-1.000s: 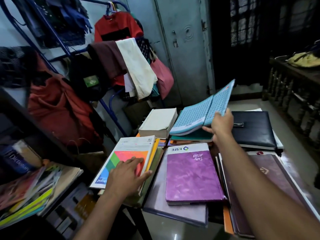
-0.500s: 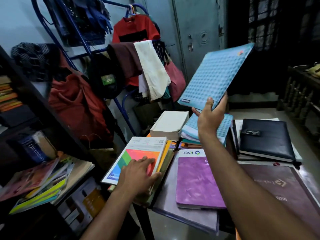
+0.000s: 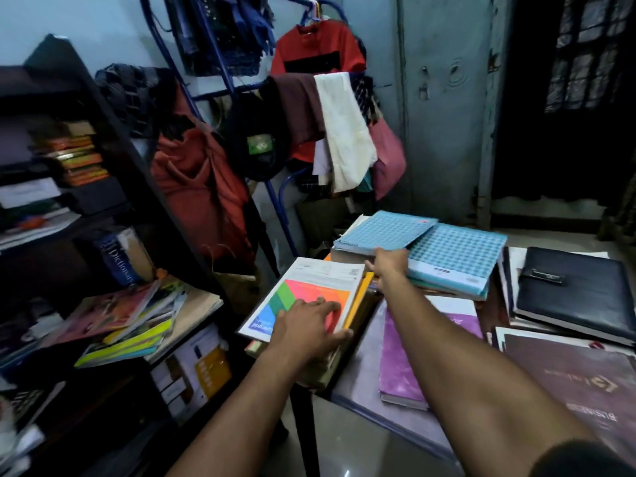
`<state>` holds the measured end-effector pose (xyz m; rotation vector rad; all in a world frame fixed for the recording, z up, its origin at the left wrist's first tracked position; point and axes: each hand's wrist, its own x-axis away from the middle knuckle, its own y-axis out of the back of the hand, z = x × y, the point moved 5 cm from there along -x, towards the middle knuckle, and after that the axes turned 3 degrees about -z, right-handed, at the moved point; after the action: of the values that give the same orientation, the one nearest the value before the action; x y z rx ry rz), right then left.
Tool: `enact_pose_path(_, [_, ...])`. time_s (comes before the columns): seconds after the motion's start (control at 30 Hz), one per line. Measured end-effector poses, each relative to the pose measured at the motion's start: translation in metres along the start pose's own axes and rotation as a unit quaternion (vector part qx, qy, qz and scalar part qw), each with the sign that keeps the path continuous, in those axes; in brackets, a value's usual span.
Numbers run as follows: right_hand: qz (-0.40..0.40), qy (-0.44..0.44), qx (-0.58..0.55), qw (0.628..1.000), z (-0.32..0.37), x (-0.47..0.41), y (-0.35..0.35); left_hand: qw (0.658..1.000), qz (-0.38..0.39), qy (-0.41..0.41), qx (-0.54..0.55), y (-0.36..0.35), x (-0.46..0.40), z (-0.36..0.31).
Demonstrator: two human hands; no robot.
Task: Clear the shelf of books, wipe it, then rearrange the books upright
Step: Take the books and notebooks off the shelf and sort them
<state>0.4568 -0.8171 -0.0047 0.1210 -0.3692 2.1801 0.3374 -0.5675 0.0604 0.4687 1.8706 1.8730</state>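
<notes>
1. Here the right hand reaches across the tabletop to the blue patterned notebook; its fingers are tucked beneath the near edge, so I cannot tell how they lie.
2. That notebook lies flat atop the far stack, overlapping a second blue notebook.
3. The left hand rests with relaxed fingers on the colourful book, thumb at the stack's edge.

The right hand's fingers are hidden under the near edge of the blue checked notebook, so its grip cannot be told. The maroon folder at the table's right edge runs out of the picture.
</notes>
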Motion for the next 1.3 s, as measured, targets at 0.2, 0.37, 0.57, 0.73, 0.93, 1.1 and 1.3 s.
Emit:
enact_pose_path(0.2, [-0.024,-0.012,0.007,1.0,0.029,0.042,0.027,1.0,-0.008,-0.007,-0.003,-0.001,0.003,-0.001])
enact_pose_path(0.37, [-0.012,0.143,0.181,0.973,0.056,0.151,0.016,0.966,-0.02,-0.01,0.259,0.023,0.023,0.027])
enact_pose_path(0.57, [0.328,0.303,0.076,0.891,0.022,0.344,-0.072,0.948,-0.244,0.099,0.181,0.035,0.109,0.189])
enact_pose_path(0.73, [0.492,0.265,0.221,0.799,-0.085,0.418,-0.145,0.945,-0.121,0.303,-0.023,-0.011,0.188,0.321])
enact_pose_path(0.93, [0.387,0.394,0.381,0.741,-0.116,0.415,-0.195,0.962,-0.119,0.244,-0.016,-0.021,0.182,0.35])
enact_pose_path(1.1, [0.36,-0.106,0.16,0.913,-0.132,0.375,-0.217,0.955,-0.176,0.236,0.044,-0.033,0.14,0.357])
enact_pose_path(1.3, [0.354,-0.127,0.025,0.926,-0.099,0.369,-0.243,0.909,-0.245,0.214,0.26,-0.041,0.14,0.376])
